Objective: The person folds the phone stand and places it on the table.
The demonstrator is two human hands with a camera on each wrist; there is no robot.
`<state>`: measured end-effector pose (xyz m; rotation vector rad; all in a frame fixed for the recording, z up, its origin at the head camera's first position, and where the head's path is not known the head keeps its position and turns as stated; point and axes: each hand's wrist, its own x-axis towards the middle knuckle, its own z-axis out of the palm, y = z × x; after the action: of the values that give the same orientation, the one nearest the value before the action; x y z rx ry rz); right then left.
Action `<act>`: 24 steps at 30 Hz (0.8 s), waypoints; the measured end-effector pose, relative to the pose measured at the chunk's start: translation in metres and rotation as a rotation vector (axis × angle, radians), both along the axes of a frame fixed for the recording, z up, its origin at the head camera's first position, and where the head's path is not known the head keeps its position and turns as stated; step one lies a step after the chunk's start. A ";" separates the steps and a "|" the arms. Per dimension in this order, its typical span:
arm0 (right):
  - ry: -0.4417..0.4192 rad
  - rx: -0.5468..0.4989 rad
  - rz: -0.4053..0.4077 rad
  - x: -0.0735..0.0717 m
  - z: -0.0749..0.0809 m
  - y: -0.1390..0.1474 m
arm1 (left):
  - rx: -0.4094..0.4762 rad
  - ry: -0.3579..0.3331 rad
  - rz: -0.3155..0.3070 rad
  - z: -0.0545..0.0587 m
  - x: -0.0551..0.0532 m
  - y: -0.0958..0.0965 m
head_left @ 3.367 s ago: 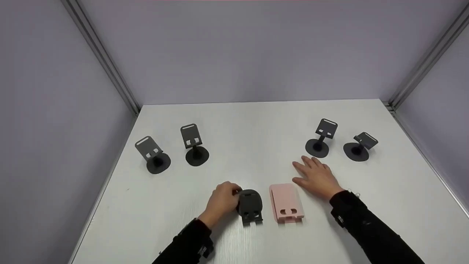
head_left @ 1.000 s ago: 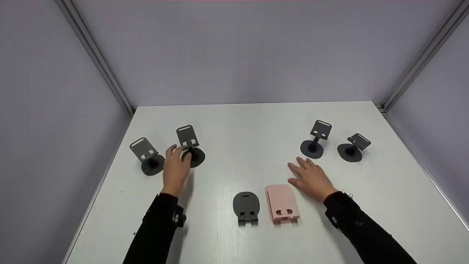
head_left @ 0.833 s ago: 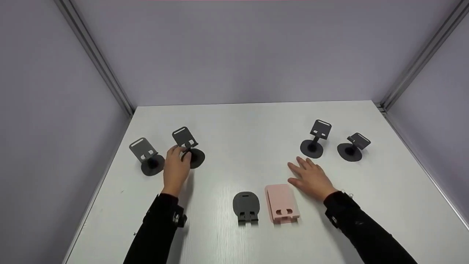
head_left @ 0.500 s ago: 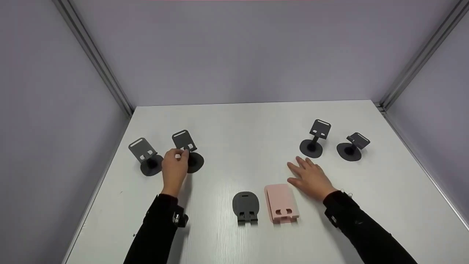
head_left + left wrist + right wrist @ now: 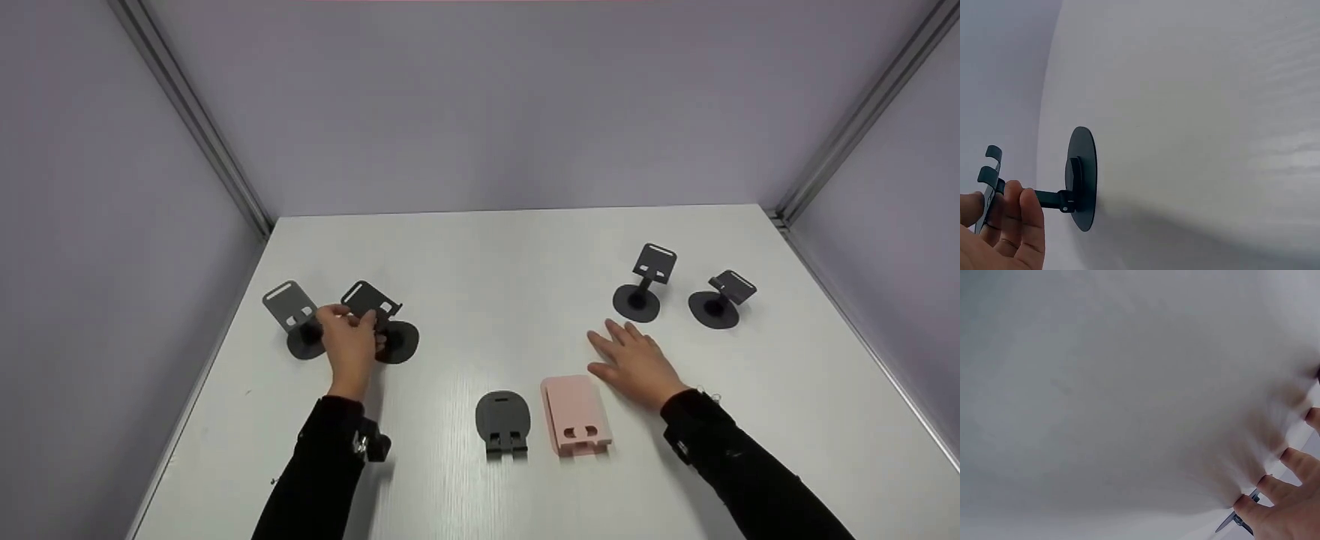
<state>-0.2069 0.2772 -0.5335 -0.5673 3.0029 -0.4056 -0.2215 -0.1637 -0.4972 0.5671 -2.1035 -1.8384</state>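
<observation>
In the head view my left hand (image 5: 349, 351) pinches the plate of a dark phone stand (image 5: 402, 343), thumb and fingers about its lower part. The left wrist view shows the stand's oval base (image 5: 1087, 180), its short arm (image 5: 1047, 198) and two curved lips, with fingers wrapped near the hinge. Another dark phone stand (image 5: 288, 301) stands just left of that hand, partly covered by it. My right hand (image 5: 637, 367) rests on the white table with fingers spread, holding nothing. In the right wrist view its fingers (image 5: 1298, 464) touch the tabletop.
A folded dark phone stand (image 5: 502, 420) and a folded pink phone stand (image 5: 576, 412) lie side by side at the front middle. Two unfolded dark stands, one upright (image 5: 637, 301) and one lower (image 5: 716, 309), are beyond my right hand. Panels (image 5: 480, 105) enclose the table.
My left hand has left the folded dark stand and taken hold of the unfolded one at back left. That stand's plate has tipped lower and its base slid slightly nearer. The right hand stays.
</observation>
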 end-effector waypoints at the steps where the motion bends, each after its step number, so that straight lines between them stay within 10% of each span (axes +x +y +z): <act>1: 0.003 0.002 0.002 0.000 0.000 0.000 | 0.014 0.002 0.003 0.000 0.000 0.000; 24: 0.021 0.031 0.009 -0.003 -0.002 -0.003 | 0.200 0.022 -0.182 0.009 0.006 0.032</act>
<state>-0.2097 0.2743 -0.5356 -0.5857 3.0200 -0.3536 -0.2158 -0.1322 -0.4882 0.4088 -2.0295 -2.1625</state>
